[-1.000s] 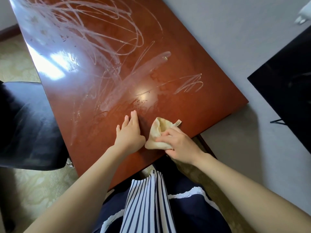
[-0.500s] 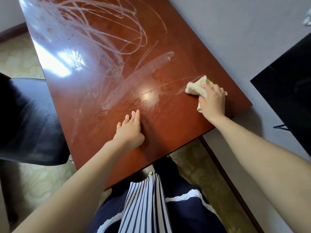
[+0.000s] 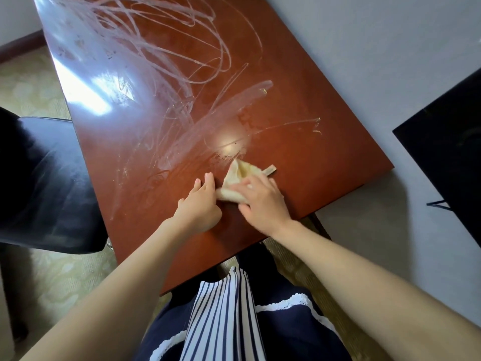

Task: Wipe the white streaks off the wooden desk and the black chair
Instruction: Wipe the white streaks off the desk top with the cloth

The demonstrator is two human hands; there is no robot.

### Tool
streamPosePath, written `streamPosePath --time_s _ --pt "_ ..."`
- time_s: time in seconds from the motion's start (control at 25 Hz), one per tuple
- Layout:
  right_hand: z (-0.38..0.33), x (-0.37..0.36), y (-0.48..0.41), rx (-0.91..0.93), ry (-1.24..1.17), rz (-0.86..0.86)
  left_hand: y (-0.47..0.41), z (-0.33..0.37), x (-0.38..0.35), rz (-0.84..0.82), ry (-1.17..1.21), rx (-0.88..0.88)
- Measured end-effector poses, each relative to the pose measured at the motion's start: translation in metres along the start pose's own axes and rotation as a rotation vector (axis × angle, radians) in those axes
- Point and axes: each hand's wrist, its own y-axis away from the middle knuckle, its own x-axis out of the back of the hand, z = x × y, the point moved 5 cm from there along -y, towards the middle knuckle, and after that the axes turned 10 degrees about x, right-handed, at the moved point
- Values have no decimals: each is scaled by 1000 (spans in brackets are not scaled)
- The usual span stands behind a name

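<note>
White streaks (image 3: pixel 156 48) loop across most of the wooden desk (image 3: pixel 312 105), thickest at the far end. The cloth (image 3: pixel 238 177) sits bunched near the front edge, the right hand (image 3: pixel 263 204) gripping it and the left hand (image 3: pixel 200 207) flat alongside, bracing. Best now: firm pressure, long overlapping passes outward. The black chair (image 3: pixel 46 183) waits on the left.

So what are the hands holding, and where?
The right hand holds a cream cloth by its near end. The left hand holds nothing, flat on the desk.
</note>
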Motion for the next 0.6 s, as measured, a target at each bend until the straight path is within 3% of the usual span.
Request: streamPosePath --time_s 0.12,0.2,0.4,0.6 --pt "6 11 32 202 -15 -70 -6 1 1 -54 -23 -7" --pt "35 27 38 163 16 -13 -6 3 2 -66 -30 2" --pt "128 74 22 -430 142 220 -5 1 5 -63 -15 65" --pt "182 94 -25 -781 122 376 -4 0 3 -62 -12 66"
